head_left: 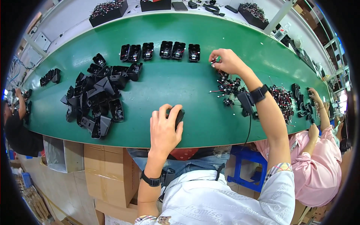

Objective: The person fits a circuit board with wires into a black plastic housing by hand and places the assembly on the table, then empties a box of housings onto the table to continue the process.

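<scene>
My left hand (164,129) is wrapped round a small black plastic housing (180,117) close to the table's near edge. Farther off to the right, my right hand (230,63) pinches a small part with thin wires (214,62) and a white tip. Its fingers are above the far end of a loose pile of wired parts (233,88). Several open black housings (177,51) stand in a row across the table, with small parts and wires inside. A jumbled heap of black housings (95,92) lies to the left of my left hand.
The green table (161,86) curves across the view. Another wired pile (281,99) lies at right, near a co-worker in pink (318,168). Another person (18,127) works at far left. Black bins (108,12) line the back. Cardboard boxes (107,172) and a blue stool (245,176) stand below.
</scene>
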### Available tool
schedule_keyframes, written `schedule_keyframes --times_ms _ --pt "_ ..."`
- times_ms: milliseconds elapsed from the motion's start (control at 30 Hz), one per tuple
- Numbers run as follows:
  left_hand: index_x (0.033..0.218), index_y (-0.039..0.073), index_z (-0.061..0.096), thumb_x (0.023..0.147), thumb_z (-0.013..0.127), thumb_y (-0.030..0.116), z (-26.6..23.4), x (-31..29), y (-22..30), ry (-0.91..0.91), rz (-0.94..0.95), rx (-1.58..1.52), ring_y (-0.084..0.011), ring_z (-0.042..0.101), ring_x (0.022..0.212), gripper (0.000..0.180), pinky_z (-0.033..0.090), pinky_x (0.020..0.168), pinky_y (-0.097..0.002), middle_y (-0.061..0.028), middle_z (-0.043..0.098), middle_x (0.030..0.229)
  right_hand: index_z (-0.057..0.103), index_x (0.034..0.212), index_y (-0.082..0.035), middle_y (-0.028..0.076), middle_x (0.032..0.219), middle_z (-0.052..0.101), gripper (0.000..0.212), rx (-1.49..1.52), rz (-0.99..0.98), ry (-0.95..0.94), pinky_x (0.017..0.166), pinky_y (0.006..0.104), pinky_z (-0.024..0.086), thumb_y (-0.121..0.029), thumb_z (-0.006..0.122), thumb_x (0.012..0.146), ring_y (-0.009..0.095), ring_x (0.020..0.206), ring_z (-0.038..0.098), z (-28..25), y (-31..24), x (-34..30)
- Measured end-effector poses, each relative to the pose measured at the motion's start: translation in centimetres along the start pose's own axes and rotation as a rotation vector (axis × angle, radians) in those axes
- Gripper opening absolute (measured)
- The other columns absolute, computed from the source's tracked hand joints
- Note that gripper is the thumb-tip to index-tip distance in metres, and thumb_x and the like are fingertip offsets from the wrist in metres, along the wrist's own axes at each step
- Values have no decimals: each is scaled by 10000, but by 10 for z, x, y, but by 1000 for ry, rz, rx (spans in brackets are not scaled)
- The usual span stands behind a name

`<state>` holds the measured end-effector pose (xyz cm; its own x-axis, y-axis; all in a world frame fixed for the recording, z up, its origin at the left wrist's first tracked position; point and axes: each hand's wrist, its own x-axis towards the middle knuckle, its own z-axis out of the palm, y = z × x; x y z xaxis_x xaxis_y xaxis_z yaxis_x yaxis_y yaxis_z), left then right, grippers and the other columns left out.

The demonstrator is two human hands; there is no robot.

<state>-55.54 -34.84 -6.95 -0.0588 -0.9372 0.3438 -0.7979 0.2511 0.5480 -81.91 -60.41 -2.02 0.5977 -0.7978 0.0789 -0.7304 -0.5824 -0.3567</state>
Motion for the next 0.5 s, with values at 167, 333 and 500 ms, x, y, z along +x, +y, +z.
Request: schedule_keyframes --times_ms 167,333,500 --pt "1326 71 580 815 764 33 -5 -19 -9 76 -137 -446 -339 644 1060 544 529 941 -409 -149 593 1266 730 1049 -52 103 982 737 212 203 -36 -52 873 426 541 -86 717 840 280 952 700 -4 -53 -34" --pt "1444 -4 424 917 683 86 0 -28 -19 149 -416 -1579 -251 649 1108 595 536 1002 -408 -143 593 1276 673 999 -48 98 1007 684 206 225 -179 -19 928 412 507 -31 678 794 310 1041 628 21 -95 -67" --pt "1453 -10 424 967 585 175 -2 -29 -26 155 -482 -1837 -268 657 1115 544 550 1004 -425 -148 602 1269 642 998 -56 101 888 675 188 277 -73 41 738 384 549 -121 739 851 293 832 673 47 -121 -80"
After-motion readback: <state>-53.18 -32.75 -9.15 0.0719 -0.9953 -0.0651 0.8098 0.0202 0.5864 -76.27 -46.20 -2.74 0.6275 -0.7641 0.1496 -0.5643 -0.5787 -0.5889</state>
